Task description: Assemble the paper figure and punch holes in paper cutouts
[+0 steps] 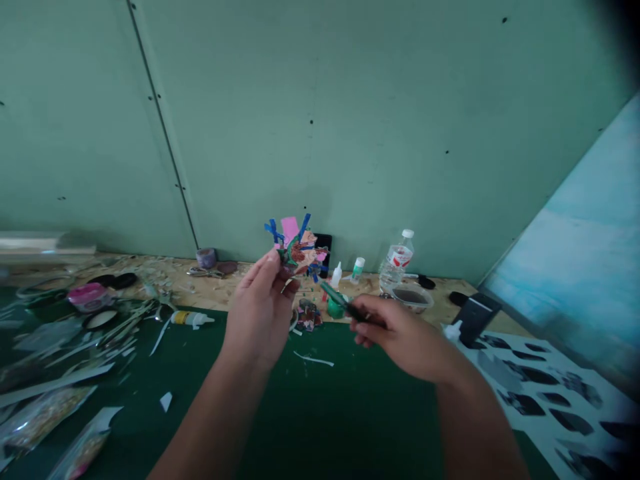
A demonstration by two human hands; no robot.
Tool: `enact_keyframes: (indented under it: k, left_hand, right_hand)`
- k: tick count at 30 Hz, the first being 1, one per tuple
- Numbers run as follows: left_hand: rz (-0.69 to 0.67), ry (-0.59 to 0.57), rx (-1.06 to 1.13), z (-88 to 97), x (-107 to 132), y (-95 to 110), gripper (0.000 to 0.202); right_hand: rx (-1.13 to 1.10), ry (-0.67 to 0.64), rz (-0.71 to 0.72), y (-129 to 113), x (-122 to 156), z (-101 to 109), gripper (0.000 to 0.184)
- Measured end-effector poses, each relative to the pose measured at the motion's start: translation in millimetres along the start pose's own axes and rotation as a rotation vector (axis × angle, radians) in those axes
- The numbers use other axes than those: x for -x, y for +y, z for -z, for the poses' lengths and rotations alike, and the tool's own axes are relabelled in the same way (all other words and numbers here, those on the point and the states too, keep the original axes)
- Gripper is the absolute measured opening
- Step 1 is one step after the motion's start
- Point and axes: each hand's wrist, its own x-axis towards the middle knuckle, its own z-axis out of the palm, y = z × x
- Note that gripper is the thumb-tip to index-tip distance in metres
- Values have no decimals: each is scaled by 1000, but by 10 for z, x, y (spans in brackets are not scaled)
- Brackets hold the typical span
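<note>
We held a paper craft (297, 248) pinched in our left hand (260, 312), while our right hand (400, 337) gripped a green tool (336, 299) near it.

paper ornament (299, 248): small cluster of pink, brown and blue scraps, upright, held up above the counter (310, 413) near its back edge | green tool (336, 298): thin, blurred, tilted, tip just below the ornament
</note>
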Motion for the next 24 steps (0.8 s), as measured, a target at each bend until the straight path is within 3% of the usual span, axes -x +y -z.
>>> enact_keyframes:
  k: [3, 7, 10, 15, 19, 24]
  left_hand:
    - [25, 6, -45, 10, 16, 17, 13]
    - [161, -95, -112, -39, 132, -15, 16]
    - [220, -148, -137, -67, 206, -32, 17]
    - [219, -179, -171, -66, 239, -31, 17]
    - [206, -202, -171, -75, 249, -40, 17]
    - [210, -212, -174, -106, 281, -54, 15]
  right_hand:
    - [169, 180, -84, 98, 56, 184, 13]
    - [286, 356, -135, 62, 54, 249, 34]
    - [263, 328, -50, 15, 36, 253, 43]
    - [210, 331, 134, 9, 71, 256, 27]
    - [123, 263, 161, -14, 111, 221, 33]
    - [115, 258, 238, -99, 99, 166, 26]
